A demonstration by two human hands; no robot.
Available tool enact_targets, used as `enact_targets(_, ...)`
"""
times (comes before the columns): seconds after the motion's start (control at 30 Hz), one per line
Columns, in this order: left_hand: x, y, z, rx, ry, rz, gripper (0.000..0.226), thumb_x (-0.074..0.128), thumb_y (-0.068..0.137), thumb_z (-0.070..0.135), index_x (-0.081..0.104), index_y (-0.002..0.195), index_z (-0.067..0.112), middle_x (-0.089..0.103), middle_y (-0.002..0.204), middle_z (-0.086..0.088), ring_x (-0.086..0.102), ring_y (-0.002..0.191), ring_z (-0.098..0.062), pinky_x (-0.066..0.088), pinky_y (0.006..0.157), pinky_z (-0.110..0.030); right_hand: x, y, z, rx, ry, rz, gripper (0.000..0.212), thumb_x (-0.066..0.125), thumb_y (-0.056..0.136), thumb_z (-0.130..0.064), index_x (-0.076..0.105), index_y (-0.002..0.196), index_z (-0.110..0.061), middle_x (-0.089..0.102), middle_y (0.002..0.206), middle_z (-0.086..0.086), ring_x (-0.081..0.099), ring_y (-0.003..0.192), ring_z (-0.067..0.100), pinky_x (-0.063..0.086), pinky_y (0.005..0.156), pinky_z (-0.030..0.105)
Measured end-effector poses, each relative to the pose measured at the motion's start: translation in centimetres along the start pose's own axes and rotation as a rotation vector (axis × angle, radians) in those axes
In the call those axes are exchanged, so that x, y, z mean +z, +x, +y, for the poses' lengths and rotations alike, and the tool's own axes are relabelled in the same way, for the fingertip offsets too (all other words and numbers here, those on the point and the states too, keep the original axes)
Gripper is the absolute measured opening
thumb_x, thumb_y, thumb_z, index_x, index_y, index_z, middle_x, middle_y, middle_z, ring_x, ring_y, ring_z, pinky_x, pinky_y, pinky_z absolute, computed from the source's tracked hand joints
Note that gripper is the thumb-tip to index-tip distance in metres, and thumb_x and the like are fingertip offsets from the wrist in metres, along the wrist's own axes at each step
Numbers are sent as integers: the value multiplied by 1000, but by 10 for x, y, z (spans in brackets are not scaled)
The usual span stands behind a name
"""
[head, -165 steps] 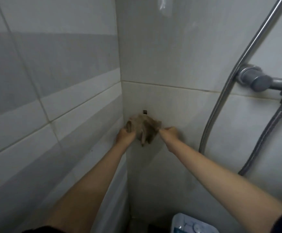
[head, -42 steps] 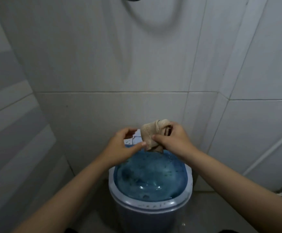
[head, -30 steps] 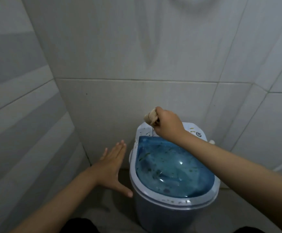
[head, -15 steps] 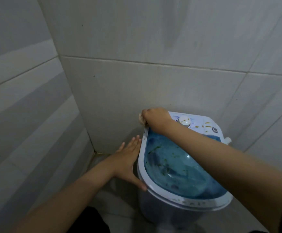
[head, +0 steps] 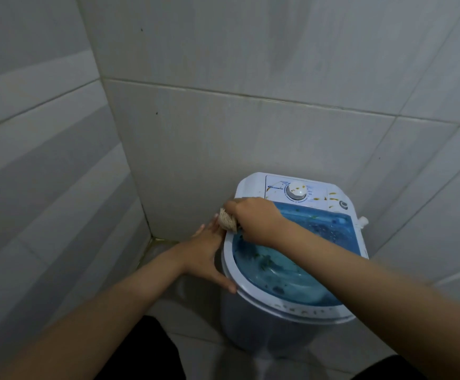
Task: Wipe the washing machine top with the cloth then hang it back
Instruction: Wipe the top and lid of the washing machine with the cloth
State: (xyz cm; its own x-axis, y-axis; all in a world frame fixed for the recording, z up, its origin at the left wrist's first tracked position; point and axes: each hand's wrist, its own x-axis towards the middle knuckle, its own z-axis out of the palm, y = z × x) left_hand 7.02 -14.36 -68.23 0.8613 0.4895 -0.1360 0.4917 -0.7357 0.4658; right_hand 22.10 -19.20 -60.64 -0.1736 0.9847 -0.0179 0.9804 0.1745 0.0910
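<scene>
Grey-white tiled walls [head: 250,133] close in a corner; the washing machine [head: 264,333] stands on the floor against the back wall, well below the camera.

Machine top: white rim [head: 230,266] around a translucent blue lid [head: 286,272]. Dark and greenish specks lie scattered on the lid. White control panel [head: 275,185] at the far edge, with a round dial [head: 296,191] and yellowish flecks beside it.

Right hand [head: 253,222]: closed tight around the cloth [head: 226,222], a beige bunched wad, pressed to the rim at the top's far-left edge. Judgement: bunching gives a firm pad for scrubbing; the pass seems to be starting at this edge, with most of the lid not yet cleaned.

Left hand [head: 209,256]: flat, fingers extended, holding nothing, laid against the machine's left side just below the rim and touching the cloth's underside. Judgement: it braces the light tub against the sideways push of wiping, or catches swept-off debris.

Not resolved: most of the cloth is hidden inside the fist; the right forearm covers the lid's near-right part; panel lettering is too small to read; the hanging point for the cloth is out of frame.
</scene>
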Motion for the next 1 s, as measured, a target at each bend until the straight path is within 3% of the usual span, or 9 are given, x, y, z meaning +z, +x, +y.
enact_targets(0.13,8,1,-7,-16,-38,7,137,72,47,77,-7,150,33,-9,161,7,-11,147,-17,-6,117,-50,5,-17,-7,-18,6,16,39,58,76,-6,48,113,-10,61,113,8,60,99,34,34,59,32)
enact_targets(0.27,10,-1,-6,-12,-83,28,145,72,43,76,-14,149,27,-25,157,4,-23,143,-13,-14,112,-38,5,-33,-11,-50,35,29,56,57,77,-8,40,131,-11,58,123,6,59,104,33,38,62,35)
enact_targets(0.5,8,-2,-4,-9,-90,10,155,57,33,90,-20,148,22,-28,154,5,-27,141,-12,-14,113,-36,5,-57,-23,-107,92,14,38,57,78,-12,48,115,-11,60,114,7,59,101,33,47,66,38)
enact_targets(0.63,8,1,-2,-23,-55,2,158,66,32,84,-24,145,23,-27,156,1,-27,141,-14,-12,110,-36,6,-74,-28,-148,146,36,29,61,77,-18,52,103,-11,61,109,8,59,98,34,48,66,39)
enact_targets(0.8,7,0,-3,-41,-6,19,139,74,57,65,-20,148,17,-24,157,-2,-23,141,-12,-8,116,-42,13,-91,-29,-171,158,56,29,61,77,-22,54,103,-13,64,104,6,60,93,33,51,66,41)
enact_targets(1.0,-2,-2,5,-62,63,-17,139,75,56,64,-16,149,14,-20,158,-6,-19,143,-16,-5,114,-45,16,-113,-25,-172,126,50,34,58,70,-10,55,103,-17,65,100,2,62,92,30,48,60,36)
